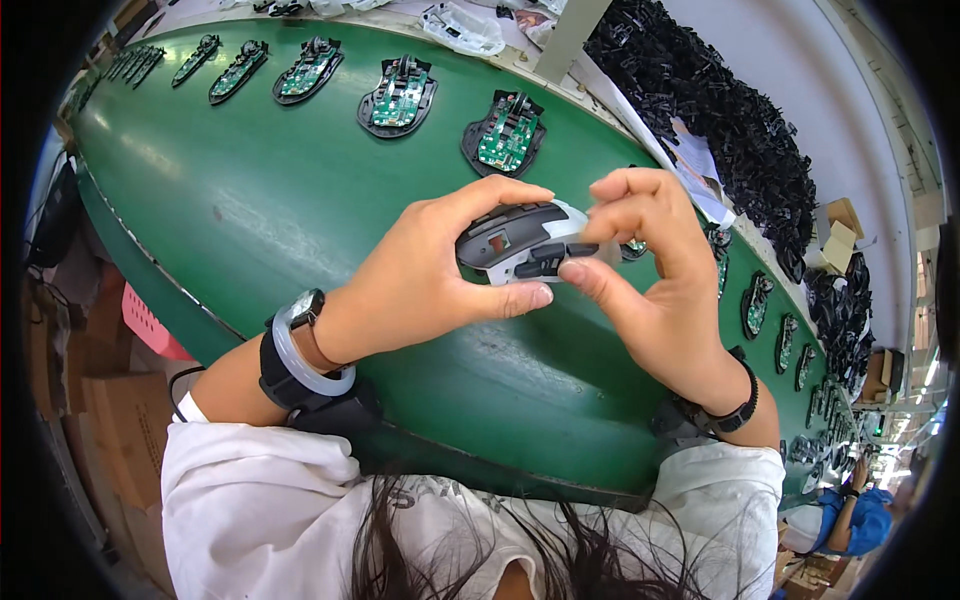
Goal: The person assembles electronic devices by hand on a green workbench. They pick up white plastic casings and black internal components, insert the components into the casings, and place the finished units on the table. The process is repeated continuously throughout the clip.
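Observation:
Between the thumb and fingers of my left hand (415,262) is a computer mouse shell (515,222), dark grey on top with white parts. A small rectangular opening shows in its side. My right hand (655,260) is at the shell's right end, thumb and index finger closed around the end of a black side piece (545,260). That piece lies along the shell's near side. The other right fingers are curled above, slightly blurred. Just behind the hands sits a mouse base with a green circuit board (508,138).
More mouse bases with boards (400,97) line the far edge of the green conveyor belt (270,190) and continue down the right. A heap of black parts (690,100) lies beyond, near an open carton (838,235). Another person in blue (860,520) works at lower right.

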`<state>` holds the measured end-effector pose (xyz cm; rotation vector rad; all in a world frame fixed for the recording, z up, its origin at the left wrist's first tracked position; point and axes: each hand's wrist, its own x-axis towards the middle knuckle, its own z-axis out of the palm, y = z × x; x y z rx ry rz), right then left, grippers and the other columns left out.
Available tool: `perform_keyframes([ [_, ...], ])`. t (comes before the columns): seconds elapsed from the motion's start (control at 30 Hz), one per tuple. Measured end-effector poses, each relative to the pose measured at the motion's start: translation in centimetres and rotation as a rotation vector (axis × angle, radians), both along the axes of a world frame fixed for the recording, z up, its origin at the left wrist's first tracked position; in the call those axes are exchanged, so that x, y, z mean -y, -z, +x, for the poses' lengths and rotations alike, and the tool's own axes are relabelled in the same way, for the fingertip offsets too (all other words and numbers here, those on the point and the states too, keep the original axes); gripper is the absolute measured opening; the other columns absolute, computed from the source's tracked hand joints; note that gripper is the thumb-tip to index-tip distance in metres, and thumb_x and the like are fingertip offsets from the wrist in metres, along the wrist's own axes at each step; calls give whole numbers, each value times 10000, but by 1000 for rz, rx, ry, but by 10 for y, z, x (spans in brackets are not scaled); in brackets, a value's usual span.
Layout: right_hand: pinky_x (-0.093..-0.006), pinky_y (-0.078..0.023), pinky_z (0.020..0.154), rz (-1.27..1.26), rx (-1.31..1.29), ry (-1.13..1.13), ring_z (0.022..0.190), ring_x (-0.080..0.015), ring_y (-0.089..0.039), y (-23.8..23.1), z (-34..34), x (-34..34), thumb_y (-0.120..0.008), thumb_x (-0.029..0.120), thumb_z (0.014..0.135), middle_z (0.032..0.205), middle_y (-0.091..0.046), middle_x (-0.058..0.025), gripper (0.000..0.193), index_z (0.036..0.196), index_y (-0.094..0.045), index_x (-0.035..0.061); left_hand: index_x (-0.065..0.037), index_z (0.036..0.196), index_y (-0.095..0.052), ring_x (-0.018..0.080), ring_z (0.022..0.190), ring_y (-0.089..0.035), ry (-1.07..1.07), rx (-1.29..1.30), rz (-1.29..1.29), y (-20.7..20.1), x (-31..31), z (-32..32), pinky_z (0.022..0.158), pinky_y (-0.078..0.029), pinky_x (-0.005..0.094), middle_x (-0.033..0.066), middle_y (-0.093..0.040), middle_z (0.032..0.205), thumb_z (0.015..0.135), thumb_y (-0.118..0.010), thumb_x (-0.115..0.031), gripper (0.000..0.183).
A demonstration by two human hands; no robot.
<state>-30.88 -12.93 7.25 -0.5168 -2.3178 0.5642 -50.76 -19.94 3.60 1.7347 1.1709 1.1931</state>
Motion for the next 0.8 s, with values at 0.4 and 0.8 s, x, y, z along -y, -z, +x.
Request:
perform_keyframes([
  [0.4,-335,-425,916,-850,85,-195,1100,-197,-487,10,-5,-12,-654,179,842,1197,-501,-127,520,1264,-384,37,-17,1265,-304,156,1038,-550,-75,633,-207,7,2,10,890,-469,296,100,-515,1116,734,-729,2,680],
  [0.8,-427,-482,790,-184,332,239,970,-367,-544,-5,53,54,-706,211,713,1109,-489,-236,791,1324,-254,-10,-66,1363,-312,205,1057,-572,261,290,-114,10,12,11,916,-476,365,128,-513,1241,715,-795,-139,812],
])
